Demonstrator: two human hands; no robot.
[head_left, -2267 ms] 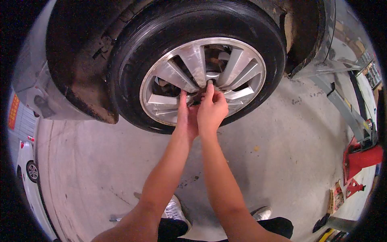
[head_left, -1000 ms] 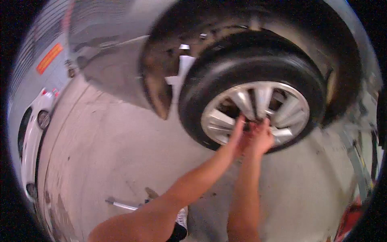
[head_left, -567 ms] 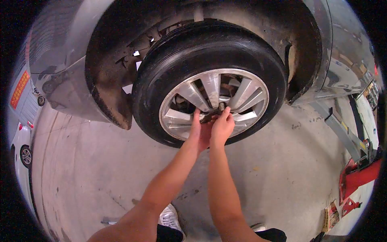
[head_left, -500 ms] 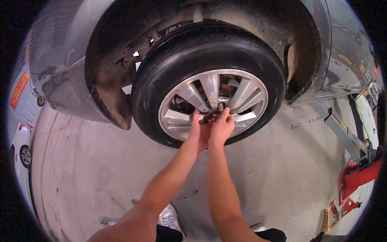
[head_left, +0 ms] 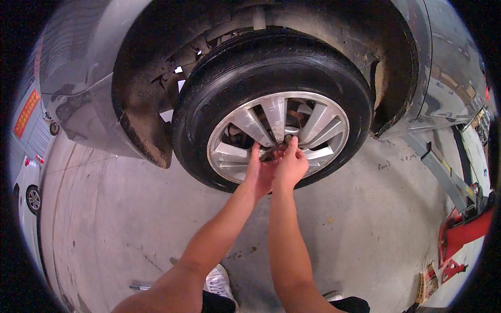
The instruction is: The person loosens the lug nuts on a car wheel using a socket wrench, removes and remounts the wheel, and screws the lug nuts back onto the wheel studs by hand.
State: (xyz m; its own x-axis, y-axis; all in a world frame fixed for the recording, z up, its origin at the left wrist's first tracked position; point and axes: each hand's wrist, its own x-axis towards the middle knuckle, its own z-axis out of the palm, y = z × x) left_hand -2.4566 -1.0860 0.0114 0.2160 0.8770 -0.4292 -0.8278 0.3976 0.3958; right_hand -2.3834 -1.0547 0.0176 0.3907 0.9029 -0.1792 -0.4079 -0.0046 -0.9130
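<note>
A black tyre on a silver alloy wheel (head_left: pixel 325 122) stands tilted inside the car's wheel arch. At the wheel's centre my right hand (head_left: pixel 291 168) is closed, thumb and fingers pinching what looks like a lug nut (head_left: pixel 288 139) by the hub. My left hand (head_left: pixel 261 175) rests just below the hub, palm turned inward and thumb stretched up against a spoke. Its other fingers are partly hidden behind my right hand, and I cannot make out anything in that palm.
Dirty wheel-arch lining (head_left: pixel 141 94) surrounds the tyre. At right are a grey lift arm (head_left: pixel 438 164) and a red metal base (head_left: pixel 464 232). A pen-like object (head_left: pixel 140 287) lies on the floor near my white shoe (head_left: pixel 218 281). A white car (head_left: pixel 27 188) stands far left.
My right hand has turned slightly at the hub, its knuckles shifting right, with the pinch still at the lug nut. The view has shifted a little; my left hand stays against the wheel.
</note>
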